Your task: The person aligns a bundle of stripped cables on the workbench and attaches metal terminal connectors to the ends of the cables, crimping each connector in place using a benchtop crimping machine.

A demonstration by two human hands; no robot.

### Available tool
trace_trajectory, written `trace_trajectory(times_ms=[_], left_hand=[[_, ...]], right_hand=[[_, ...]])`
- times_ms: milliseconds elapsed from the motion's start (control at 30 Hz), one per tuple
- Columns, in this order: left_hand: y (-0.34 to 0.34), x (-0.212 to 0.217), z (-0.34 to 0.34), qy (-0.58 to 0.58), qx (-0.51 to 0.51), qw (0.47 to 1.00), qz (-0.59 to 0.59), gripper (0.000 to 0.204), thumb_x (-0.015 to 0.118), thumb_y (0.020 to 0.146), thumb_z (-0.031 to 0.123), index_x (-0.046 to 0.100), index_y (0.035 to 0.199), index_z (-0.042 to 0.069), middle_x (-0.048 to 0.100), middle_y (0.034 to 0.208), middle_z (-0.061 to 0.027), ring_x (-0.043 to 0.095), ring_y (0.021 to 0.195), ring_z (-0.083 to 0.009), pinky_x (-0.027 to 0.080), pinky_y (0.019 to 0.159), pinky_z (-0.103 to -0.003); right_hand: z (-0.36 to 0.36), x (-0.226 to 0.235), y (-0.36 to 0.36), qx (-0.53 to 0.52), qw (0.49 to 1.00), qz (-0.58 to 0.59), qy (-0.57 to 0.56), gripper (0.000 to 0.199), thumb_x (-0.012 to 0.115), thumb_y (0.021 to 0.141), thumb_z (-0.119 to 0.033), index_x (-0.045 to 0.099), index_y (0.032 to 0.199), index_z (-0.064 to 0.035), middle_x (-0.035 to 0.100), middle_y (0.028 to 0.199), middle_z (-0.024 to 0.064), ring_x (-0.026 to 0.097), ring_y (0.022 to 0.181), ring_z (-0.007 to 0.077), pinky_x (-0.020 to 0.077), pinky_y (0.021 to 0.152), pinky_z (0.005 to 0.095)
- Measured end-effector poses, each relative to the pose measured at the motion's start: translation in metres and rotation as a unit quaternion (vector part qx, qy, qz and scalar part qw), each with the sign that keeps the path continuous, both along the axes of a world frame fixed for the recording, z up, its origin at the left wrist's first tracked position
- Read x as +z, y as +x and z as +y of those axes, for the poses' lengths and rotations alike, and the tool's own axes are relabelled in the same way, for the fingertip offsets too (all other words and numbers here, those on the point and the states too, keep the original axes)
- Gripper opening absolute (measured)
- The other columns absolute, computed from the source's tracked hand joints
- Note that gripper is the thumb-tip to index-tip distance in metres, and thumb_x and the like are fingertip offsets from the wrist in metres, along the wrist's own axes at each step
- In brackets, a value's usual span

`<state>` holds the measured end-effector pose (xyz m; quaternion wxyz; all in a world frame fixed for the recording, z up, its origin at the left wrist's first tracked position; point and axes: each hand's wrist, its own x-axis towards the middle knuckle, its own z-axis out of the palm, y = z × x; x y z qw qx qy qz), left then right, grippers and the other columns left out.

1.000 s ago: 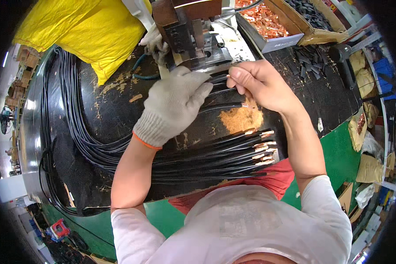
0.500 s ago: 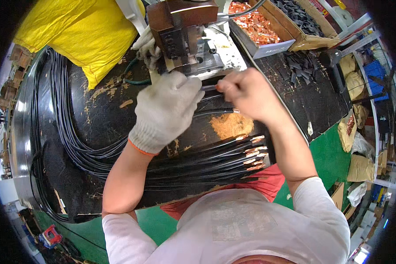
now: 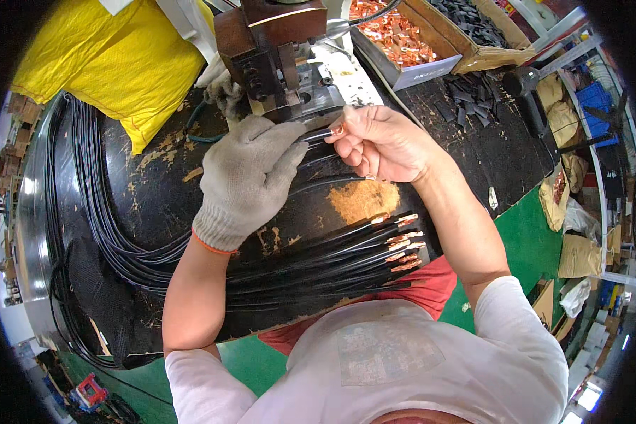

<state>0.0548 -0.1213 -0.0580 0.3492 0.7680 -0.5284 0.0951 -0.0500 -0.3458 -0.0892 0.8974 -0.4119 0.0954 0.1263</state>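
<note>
My left hand (image 3: pixel 242 177), in a grey-white knit glove with an orange cuff, closes around a black cable (image 3: pixel 316 136) just in front of the press machine (image 3: pixel 272 60). The cable's end points right. There my bare right hand (image 3: pixel 387 145) pinches a small copper terminal (image 3: pixel 337 131) at the cable tip; its fingers partly hide it, and I cannot tell how far it sits on the wire. Below both hands, a bundle of black cables (image 3: pixel 311 261) lies across the table, its copper-coloured ends (image 3: pixel 403 247) pointing right.
A yellow sack (image 3: pixel 113 78) stands at the far left. Beyond the press are a box of copper terminals (image 3: pixel 396 39) and a carton of black pieces (image 3: pixel 477 28). Loose black sleeves (image 3: pixel 470 99) lie on the table (image 3: pixel 438 141). Coiled cables (image 3: pixel 95 184) curve along the left.
My right hand has turned, its curled fingers now showing, and the copper terminal is in clearer sight at the cable tip. My left hand keeps its grip. The whole view has shifted slightly.
</note>
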Motion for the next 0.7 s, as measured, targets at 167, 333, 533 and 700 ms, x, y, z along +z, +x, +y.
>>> trace_trajectory(times_ms=[167,333,533,700], left_hand=[[-0.001,0.005,0.001,0.023,-0.005,1.0,0.014,0.022,0.076,0.085,0.014,0.076,0.107,0.009,0.067,0.086,-0.0121,0.069,0.072,-0.032,0.056,0.065,-0.039],[0.001,0.003,-0.005,0.032,-0.01,0.996,0.08,0.022,0.074,0.088,0.015,0.076,0.107,0.006,0.068,0.089,-0.0146,0.07,0.076,-0.032,0.056,0.067,-0.039],[0.008,0.005,0.0,0.061,-0.023,0.986,0.153,0.023,0.07,0.09,0.015,0.074,0.11,0.004,0.071,0.095,-0.0163,0.071,0.085,-0.0346,0.057,0.074,-0.04],[0.01,-0.008,0.003,0.057,-0.052,0.99,0.114,0.022,0.07,0.093,0.018,0.073,0.11,0.004,0.07,0.089,-0.0158,0.07,0.082,-0.0339,0.056,0.074,-0.042]], right_hand=[[0.022,-0.005,0.002,-0.061,0.997,0.018,-0.041,0.032,0.083,0.089,-0.033,0.068,0.078,-0.0067,0.062,0.062,-0.0012,0.051,0.045,0.0058,0.0343,0.038,0.0201],[0.011,0.004,-0.005,-0.057,0.978,-0.011,-0.202,0.03,0.076,0.095,-0.032,0.065,0.085,-0.0058,0.064,0.069,0.0021,0.054,0.051,0.0071,0.0372,0.04,0.0182],[-0.097,0.069,0.037,-0.191,0.606,-0.108,-0.765,0.028,0.073,0.094,-0.029,0.075,0.1,-0.0019,0.077,0.092,0.0108,0.073,0.081,0.0168,0.0567,0.075,0.033],[-0.194,0.026,0.129,-0.034,0.486,-0.11,-0.866,0.066,0.08,0.08,-0.035,0.062,0.138,-0.0113,0.067,0.131,0.0198,0.062,0.125,0.0348,0.0483,0.107,0.0442]])
